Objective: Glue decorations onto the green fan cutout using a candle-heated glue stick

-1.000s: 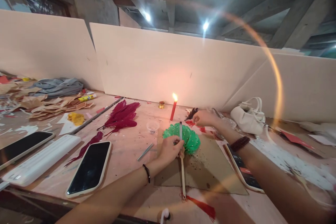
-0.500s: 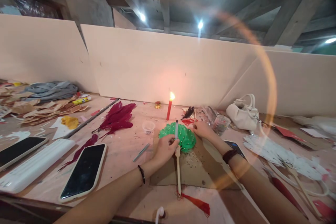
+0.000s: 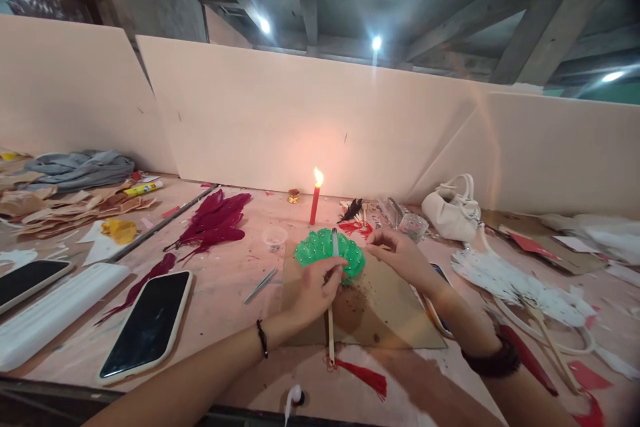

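Note:
A green fan (image 3: 313, 250) with pearl-like dots lies on a brown board (image 3: 400, 307). Its pale wooden handle (image 3: 331, 340) points toward me and ends in a red tassel (image 3: 367, 379). My left hand (image 3: 317, 287) is closed over the fan's lower part, pinching a slim grey-white pen-like stick (image 3: 335, 241) whose top points away from me. Past the fan's right edge hovers my right hand (image 3: 397, 253), thumb and forefinger drawn together; anything between them is too small to make out. A lit red candle (image 3: 315, 205) stands upright behind the fan.
Left lie dark red feathers (image 3: 215, 220), a phone (image 3: 147, 323), a white power bank (image 3: 65, 313) and a silver stick (image 3: 261, 285). Rightward are a white handbag (image 3: 450, 210), a clear plastic tub (image 3: 414, 225) and a white feather fan (image 3: 520, 287). An earphone (image 3: 294, 397) rests near the front edge.
My right hand has moved right, away from the fan's edge. My left hand has shifted slightly and covers more of the handle's top. The view has turned a little to the right.

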`<state>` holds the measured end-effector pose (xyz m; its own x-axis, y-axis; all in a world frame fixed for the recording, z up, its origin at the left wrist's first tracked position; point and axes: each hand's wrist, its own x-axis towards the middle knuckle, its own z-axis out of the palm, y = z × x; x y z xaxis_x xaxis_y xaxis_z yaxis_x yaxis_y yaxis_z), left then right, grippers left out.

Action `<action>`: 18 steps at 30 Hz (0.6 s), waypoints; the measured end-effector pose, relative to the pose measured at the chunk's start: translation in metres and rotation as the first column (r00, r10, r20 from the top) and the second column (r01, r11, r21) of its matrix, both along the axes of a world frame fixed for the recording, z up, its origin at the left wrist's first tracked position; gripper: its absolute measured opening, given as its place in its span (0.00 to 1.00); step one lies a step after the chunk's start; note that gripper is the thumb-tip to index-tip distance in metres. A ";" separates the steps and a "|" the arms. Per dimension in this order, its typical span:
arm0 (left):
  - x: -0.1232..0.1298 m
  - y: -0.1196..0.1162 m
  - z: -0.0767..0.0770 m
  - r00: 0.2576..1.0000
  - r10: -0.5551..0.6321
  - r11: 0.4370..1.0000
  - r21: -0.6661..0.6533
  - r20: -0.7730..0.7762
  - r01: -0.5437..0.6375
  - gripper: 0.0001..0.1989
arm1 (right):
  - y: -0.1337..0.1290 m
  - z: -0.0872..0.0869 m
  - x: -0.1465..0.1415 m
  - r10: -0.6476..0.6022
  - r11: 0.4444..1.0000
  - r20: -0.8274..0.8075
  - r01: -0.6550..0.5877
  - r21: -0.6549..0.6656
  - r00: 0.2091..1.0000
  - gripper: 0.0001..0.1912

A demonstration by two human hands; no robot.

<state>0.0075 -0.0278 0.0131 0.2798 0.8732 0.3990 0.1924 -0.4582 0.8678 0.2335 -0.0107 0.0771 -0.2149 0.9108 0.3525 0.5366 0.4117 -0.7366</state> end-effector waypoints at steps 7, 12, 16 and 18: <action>-0.005 -0.010 0.034 0.990 -0.126 0.991 -0.028 0.061 0.127 0.17 | -0.036 -0.004 -0.025 0.070 0.988 -0.117 -0.053 0.148 0.991 0.07; -0.006 -0.014 0.045 0.986 -0.133 0.991 0.014 0.097 0.133 0.16 | -0.040 -0.011 -0.027 0.114 0.966 -0.122 -0.081 0.245 0.986 0.06; -0.006 -0.015 0.049 0.979 -0.163 0.985 -0.034 0.122 0.169 0.17 | -0.041 -0.014 -0.026 0.135 0.945 -0.096 -0.098 0.313 0.986 0.06; -0.006 -0.014 0.048 0.975 -0.185 0.979 -0.060 0.127 0.194 0.18 | -0.042 -0.014 -0.026 0.142 0.933 -0.076 -0.108 0.345 0.987 0.06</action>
<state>0.0016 -0.0423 0.0608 0.3967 0.8365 0.3780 0.0009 -0.4122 0.9111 0.2077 -0.0524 0.0635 -0.2678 0.7018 0.6601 0.3966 0.7047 -0.5883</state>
